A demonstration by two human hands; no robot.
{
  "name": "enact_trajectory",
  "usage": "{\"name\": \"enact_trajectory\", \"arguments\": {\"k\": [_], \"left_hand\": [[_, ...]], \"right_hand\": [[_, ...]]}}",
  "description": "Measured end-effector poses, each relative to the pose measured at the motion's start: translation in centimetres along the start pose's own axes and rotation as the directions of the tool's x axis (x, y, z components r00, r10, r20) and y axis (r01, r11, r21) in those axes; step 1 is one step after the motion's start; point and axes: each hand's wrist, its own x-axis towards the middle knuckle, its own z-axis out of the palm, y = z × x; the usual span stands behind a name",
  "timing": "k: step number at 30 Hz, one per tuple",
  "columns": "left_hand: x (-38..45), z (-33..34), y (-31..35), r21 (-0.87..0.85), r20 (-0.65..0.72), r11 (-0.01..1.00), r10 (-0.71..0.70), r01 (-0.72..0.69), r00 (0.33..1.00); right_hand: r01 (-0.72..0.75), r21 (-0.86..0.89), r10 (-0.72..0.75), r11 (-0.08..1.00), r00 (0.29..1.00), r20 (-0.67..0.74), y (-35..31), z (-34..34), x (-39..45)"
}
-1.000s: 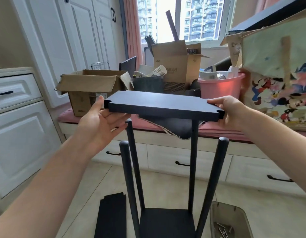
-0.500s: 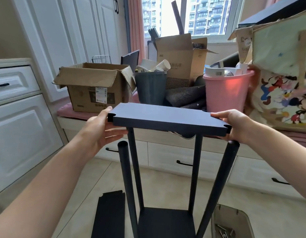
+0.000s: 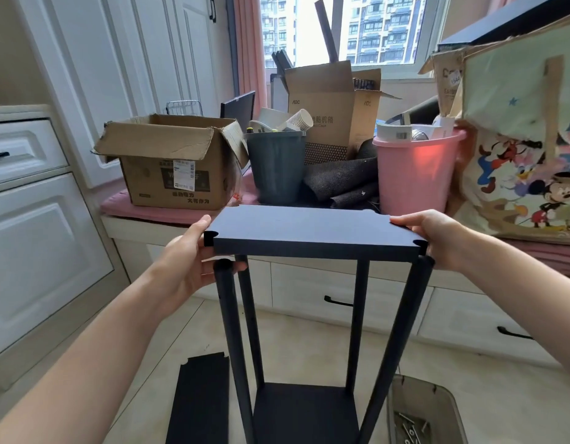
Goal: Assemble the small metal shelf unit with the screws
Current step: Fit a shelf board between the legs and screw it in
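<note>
With the left hand (image 3: 187,270) and right hand (image 3: 443,238) gripping its short ends, the shelf panel (image 3: 312,230) sits just above the posts (image 3: 227,318); seemingly unseated, its corner notches need aligning, then pressing down evenly.

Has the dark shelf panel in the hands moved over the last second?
Yes. The shelf panel has come down toward the post tops: its near-right notch now nearly meets the near-right post, closing the earlier gap.

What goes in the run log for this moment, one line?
step: seating top panel | left hand: holds left end | right hand: holds right end | posts: upright, not yet in corner notches | screws: in tray
</note>
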Motion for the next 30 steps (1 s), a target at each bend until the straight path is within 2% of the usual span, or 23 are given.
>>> {"name": "enact_trajectory", "arguments": {"k": [7,12,15,18,30], "left_hand": [[-0.6,-0.7,-0.4,-0.111,0.047,0.994,-0.017,0.022,0.999],[-0.4,-0.3,-0.7,-0.085,0.031,0.996,-0.001,0.004,1.000],[0.0,0.4,-0.7,-0.005,0.036,1.000,-0.010,0.011,0.999],[0.4,1.2,-0.7,0.053,0.016,0.997,-0.048,0.047,0.999],[0.5,1.4,0.3,0.108,0.092,0.987,-0.132,0.122,0.987]], "right_hand": [[0.014,-0.023,-0.013,1.000,1.000,0.023,-0.2,0.9,0.5],[-0.024,-0.008,0.024,1.000,1.000,0.009,-0.1,1.3,1.2],[-0.033,-0.044,0.031,0.998,0.999,-0.040,0.1,0.5,1.5],[-0.012,-0.008,0.011,1.000,0.997,-0.080,0.1,-0.7,2.0],[-0.020,0.036,0.022,0.999,0.998,-0.061,0.4,-1.5,2.7]]}}
